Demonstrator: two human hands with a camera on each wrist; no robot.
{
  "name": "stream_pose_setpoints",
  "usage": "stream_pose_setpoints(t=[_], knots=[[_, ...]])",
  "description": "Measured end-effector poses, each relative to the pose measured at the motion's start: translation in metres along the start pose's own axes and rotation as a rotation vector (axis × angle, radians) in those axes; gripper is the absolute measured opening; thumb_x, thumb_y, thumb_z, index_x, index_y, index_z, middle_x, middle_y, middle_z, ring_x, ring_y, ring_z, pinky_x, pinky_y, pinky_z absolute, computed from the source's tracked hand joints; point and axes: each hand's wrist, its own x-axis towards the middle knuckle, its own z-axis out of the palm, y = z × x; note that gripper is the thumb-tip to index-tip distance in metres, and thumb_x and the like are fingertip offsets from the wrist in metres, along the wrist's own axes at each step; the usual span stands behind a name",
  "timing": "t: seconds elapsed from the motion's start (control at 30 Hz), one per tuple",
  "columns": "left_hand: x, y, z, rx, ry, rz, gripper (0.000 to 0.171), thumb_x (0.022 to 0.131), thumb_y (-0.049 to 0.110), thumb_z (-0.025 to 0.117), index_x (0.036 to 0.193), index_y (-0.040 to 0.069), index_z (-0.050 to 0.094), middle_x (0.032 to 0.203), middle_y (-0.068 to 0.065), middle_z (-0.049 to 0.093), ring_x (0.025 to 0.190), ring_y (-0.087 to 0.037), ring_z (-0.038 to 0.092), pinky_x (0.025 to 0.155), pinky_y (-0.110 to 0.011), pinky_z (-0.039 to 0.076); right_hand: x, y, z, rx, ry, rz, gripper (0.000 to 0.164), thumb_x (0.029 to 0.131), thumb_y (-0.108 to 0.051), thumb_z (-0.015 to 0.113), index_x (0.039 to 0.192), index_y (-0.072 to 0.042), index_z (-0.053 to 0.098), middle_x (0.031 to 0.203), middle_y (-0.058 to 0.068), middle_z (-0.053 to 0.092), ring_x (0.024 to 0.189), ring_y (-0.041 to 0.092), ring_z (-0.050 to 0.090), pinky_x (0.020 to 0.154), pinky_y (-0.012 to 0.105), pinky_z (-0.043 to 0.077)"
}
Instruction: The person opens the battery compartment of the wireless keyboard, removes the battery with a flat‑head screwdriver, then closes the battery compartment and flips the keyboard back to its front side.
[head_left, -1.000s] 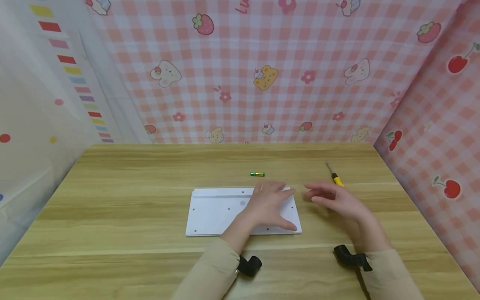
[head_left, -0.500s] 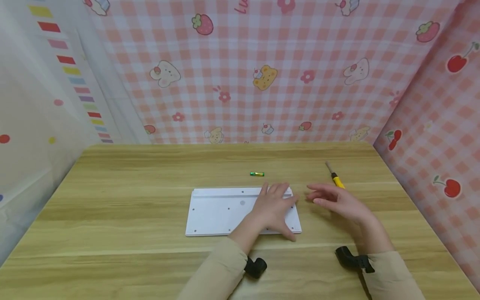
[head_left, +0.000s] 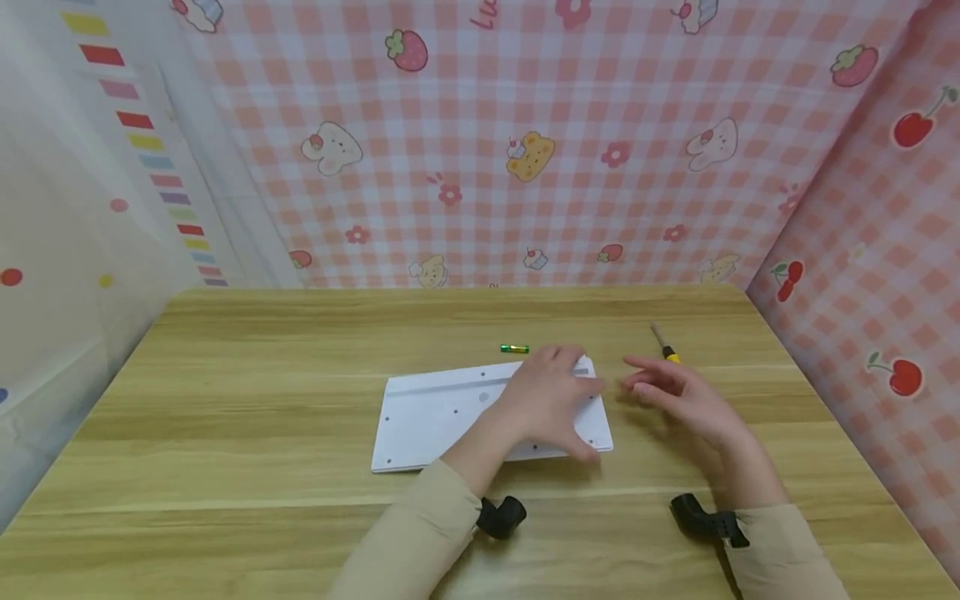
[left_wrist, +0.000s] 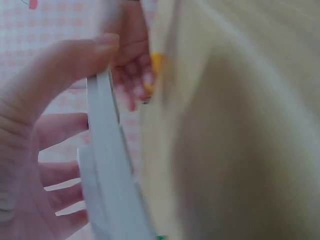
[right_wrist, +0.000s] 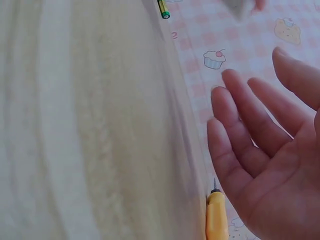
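A white keyboard [head_left: 427, 421] with its underside up shows small dark screw holes and a ridge along the far side. My left hand [head_left: 543, 404] grips its right end across the width, thumb at the near edge and fingers at the far edge. That end is tilted up off the table, while the left end stays low. In the left wrist view the keyboard [left_wrist: 107, 145] appears edge-on between thumb and fingers. My right hand [head_left: 686, 400] hovers just right of the keyboard, fingers loosely bent and holding nothing; its palm shows in the right wrist view.
A green battery [head_left: 514, 348] lies behind the keyboard. Beyond the right hand is a yellow-handled screwdriver [head_left: 670, 353], partly covered by that hand. The wooden table [head_left: 225, 375] meets a pink checked cloth [head_left: 480, 225] at the back.
The left hand has taken hold of the keyboard's right end and raised it, so the keyboard now slants. The right hand has shifted slightly to the right.
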Motion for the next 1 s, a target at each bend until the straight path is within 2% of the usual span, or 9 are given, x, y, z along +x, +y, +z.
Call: stream_pose_setpoints(t=[0.1, 0.23, 0.4, 0.5, 0.6, 0.67, 0.87, 1.0], knots=[[-0.004, -0.001, -0.024, 0.005, 0.013, 0.029, 0.089, 0.065, 0.074, 0.074, 0.141, 0.031, 0.058, 0.147, -0.013, 0.044, 0.131, -0.028, 0.043, 0.108, -0.041, 0.037, 0.000, -0.002, 0.001, 0.016, 0.027, -0.029, 0.045, 0.102, -0.012, 0.055, 0.142, 0.008, 0.045, 0.117, 0.022, 0.066, 0.104, 0.013, 0.065, 0.085, 0.023, 0.052], [-0.011, -0.002, -0.052, -0.025, 0.032, 0.048, 0.088, 0.066, 0.073, 0.074, 0.141, 0.031, 0.057, 0.145, -0.014, 0.046, 0.126, -0.026, 0.047, 0.100, -0.038, 0.045, 0.001, -0.004, 0.002, 0.061, 0.049, -0.071, 0.044, 0.102, -0.008, 0.055, 0.141, 0.010, 0.045, 0.113, 0.011, 0.069, 0.102, 0.014, 0.066, 0.086, 0.024, 0.053], [-0.020, -0.006, -0.083, -0.084, 0.093, 0.089, 0.082, 0.067, 0.070, 0.075, 0.136, 0.027, 0.060, 0.129, -0.009, 0.053, 0.106, -0.017, 0.052, 0.083, -0.031, 0.050, 0.005, -0.011, 0.011, 0.182, 0.065, -0.107, 0.041, 0.102, -0.004, 0.053, 0.140, 0.010, 0.045, 0.109, 0.000, 0.070, 0.100, 0.013, 0.067, 0.087, 0.029, 0.055], [-0.027, -0.011, -0.098, -0.117, 0.129, 0.106, 0.082, 0.067, 0.069, 0.076, 0.136, 0.026, 0.060, 0.122, -0.007, 0.053, 0.096, -0.013, 0.051, 0.076, -0.028, 0.049, 0.008, -0.017, 0.019, 0.269, 0.065, -0.087, 0.039, 0.103, -0.006, 0.052, 0.141, 0.002, 0.050, 0.109, -0.002, 0.069, 0.101, 0.011, 0.066, 0.088, 0.028, 0.054], [-0.033, -0.016, -0.112, -0.145, 0.157, 0.098, 0.084, 0.068, 0.068, 0.076, 0.138, 0.026, 0.059, 0.125, -0.007, 0.051, 0.095, -0.013, 0.050, 0.071, -0.027, 0.049, 0.012, -0.024, 0.029, 0.334, 0.055, -0.064, 0.035, 0.103, -0.007, 0.052, 0.138, -0.009, 0.056, 0.112, -0.004, 0.067, 0.103, 0.009, 0.064, 0.088, 0.026, 0.053], [-0.038, -0.019, -0.121, -0.164, 0.169, 0.072, 0.085, 0.068, 0.068, 0.076, 0.140, 0.027, 0.057, 0.129, -0.008, 0.049, 0.096, -0.014, 0.051, 0.071, -0.028, 0.050, 0.014, -0.028, 0.036, 0.363, 0.042, -0.052, 0.034, 0.103, -0.008, 0.052, 0.137, -0.012, 0.056, 0.114, -0.005, 0.067, 0.104, 0.009, 0.064, 0.090, 0.027, 0.053], [-0.053, -0.031, -0.141, -0.226, 0.217, 0.026, 0.089, 0.068, 0.064, 0.079, 0.143, 0.024, 0.055, 0.139, -0.013, 0.047, 0.106, -0.020, 0.053, 0.080, -0.035, 0.052, 0.020, -0.036, 0.055, 0.479, -0.026, 0.003, 0.035, 0.102, -0.009, 0.054, 0.137, -0.005, 0.051, 0.116, 0.000, 0.066, 0.105, 0.015, 0.063, 0.097, 0.037, 0.050], [-0.061, -0.039, -0.150, -0.260, 0.235, 0.002, 0.090, 0.068, 0.060, 0.081, 0.144, 0.022, 0.053, 0.146, -0.017, 0.043, 0.119, -0.027, 0.052, 0.090, -0.043, 0.050, 0.024, -0.038, 0.064, 0.521, -0.077, -0.017, 0.040, 0.103, -0.009, 0.053, 0.141, -0.003, 0.047, 0.120, 0.005, 0.065, 0.111, 0.018, 0.062, 0.102, 0.039, 0.047]])
